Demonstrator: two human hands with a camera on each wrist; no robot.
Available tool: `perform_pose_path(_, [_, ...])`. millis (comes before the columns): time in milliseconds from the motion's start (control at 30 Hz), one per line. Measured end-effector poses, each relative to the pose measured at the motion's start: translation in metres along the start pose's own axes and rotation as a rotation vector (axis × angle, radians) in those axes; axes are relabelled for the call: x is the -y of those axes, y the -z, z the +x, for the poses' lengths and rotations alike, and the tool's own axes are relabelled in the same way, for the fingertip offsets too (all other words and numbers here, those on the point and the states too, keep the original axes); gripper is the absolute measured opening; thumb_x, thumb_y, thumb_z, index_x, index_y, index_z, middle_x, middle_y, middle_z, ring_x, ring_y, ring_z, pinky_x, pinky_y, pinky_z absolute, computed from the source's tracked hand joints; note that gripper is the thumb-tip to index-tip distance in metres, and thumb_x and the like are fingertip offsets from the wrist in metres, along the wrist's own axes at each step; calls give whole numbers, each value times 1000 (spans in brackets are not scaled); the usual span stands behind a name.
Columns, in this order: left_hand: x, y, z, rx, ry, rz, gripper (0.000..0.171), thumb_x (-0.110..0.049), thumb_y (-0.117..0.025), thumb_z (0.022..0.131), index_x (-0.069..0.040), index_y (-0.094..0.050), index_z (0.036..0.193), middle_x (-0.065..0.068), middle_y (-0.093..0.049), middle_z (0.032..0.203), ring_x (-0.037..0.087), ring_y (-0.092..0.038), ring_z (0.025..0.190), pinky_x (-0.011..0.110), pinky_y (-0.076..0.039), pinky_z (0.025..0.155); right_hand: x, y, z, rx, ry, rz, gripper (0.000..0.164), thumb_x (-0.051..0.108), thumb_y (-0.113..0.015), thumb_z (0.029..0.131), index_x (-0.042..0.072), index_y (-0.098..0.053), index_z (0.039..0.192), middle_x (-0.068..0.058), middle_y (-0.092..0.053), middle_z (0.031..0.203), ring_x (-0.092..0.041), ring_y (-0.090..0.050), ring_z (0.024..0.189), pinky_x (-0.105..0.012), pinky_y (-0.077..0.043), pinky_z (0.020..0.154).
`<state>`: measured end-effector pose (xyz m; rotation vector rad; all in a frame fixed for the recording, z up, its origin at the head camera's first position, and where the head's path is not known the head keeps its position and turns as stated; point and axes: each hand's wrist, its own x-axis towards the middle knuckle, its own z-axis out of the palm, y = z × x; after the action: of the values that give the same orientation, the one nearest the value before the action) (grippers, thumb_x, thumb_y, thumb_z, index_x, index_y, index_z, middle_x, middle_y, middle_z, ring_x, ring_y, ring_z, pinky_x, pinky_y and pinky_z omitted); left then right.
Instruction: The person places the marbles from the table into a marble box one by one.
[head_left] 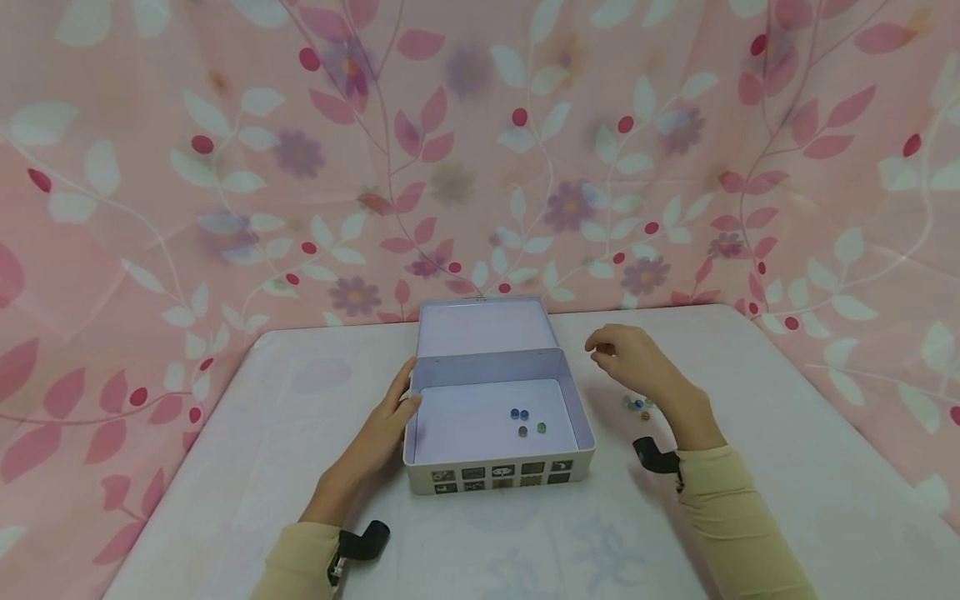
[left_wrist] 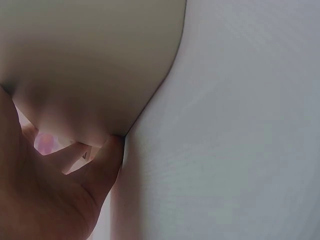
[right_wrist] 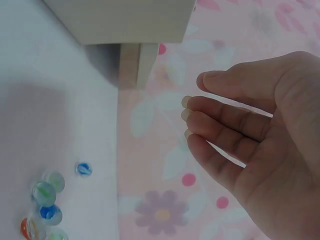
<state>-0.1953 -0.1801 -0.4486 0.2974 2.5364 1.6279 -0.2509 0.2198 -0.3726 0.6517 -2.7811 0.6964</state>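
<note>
A pale tin box [head_left: 480, 471] with dark printed squares along its front stands on the table, its hinged lid [head_left: 483, 327] raised at the back. My left hand [head_left: 382, 429] holds the box's left side, thumb at the rim; in the left wrist view, fingers touch the outer wall [left_wrist: 100, 60]. Blue, green and brownish marbles [head_left: 542, 427] lie inside on the right. Beyond the box's right side, my right hand [head_left: 633, 358] hovers above the table. Its fingers are loosely bent, with a gap to the thumb and nothing between them in the right wrist view.
Several glass marbles [right_wrist: 44, 194] lie clustered on the table below my right hand, and a single blue marble [right_wrist: 84, 169] sits apart from them. White cloth covers the table [head_left: 787, 400]. A pink floral curtain [head_left: 480, 167] hangs right behind its far edge.
</note>
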Motion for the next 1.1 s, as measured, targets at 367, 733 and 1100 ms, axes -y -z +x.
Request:
perform_pose_path(367, [0, 0, 0, -3, 1, 0, 58, -44, -40, 106, -59, -7, 151, 7, -15, 167, 34, -17, 154, 64, -24, 118, -26, -2, -3, 25, -90, 7, 14, 3, -62, 89, 2, -73, 97, -11, -70, 87, -22, -61, 79, -41, -52, 75])
perform_pose_path(733, [1, 0, 0, -4, 2, -10, 58, -44, -40, 106, -59, -7, 151, 6, -14, 167, 35, -16, 154, 64, -24, 118, -44, -5, -7, 83, -184, 15, 20, 5, -59, 91, -2, -71, 105, -14, -68, 89, -23, -59, 80, -36, -51, 69])
perform_pose_path(1100, [1, 0, 1, -1, 12, 11, 56, -47, -38, 106, -59, -7, 150, 5, -14, 168, 34, -15, 155, 64, -21, 118, -58, -19, -6, 150, -207, -28, 27, 3, -56, 87, -1, -72, 110, -14, -67, 90, -24, -58, 79, -37, -50, 70])
